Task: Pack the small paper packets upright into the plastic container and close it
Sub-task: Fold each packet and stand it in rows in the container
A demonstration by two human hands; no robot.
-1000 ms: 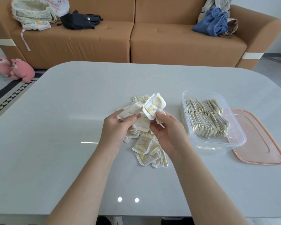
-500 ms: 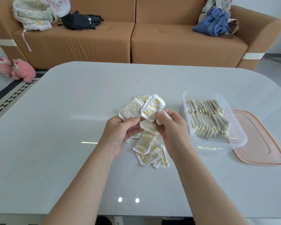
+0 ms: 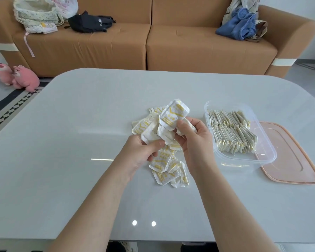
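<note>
The left hand [image 3: 138, 153] and the right hand [image 3: 195, 142] are close together over the middle of the grey surface [image 3: 71, 133]. Both hold one small bunch of paper packets [image 3: 171, 118], white with yellow marks. The left fingers [image 3: 155, 144] are curled and pinch the near edge of the bunch. The right fingers [image 3: 183, 127] are curled round its right side. The bunch is up off the surface.

Under the hands, loose packets [image 3: 164, 168] lie flat in a messy pile. Just to the right of the hands stands the clear plastic container [image 3: 269, 157], open at the top. Inside it, two rows of packed packets [image 3: 231, 133] stand on their edges, leaning a little. The pink lid [image 3: 296, 160] lies flat on the surface, just beside the right side of the container.

Far away is a brown sofa [image 3: 189, 48] with a black bag [image 3: 89, 23] and a blue cloth [image 3: 238, 28] on it. Two pink soft toys [image 3: 24, 79] sit on the floor at the far left.
</note>
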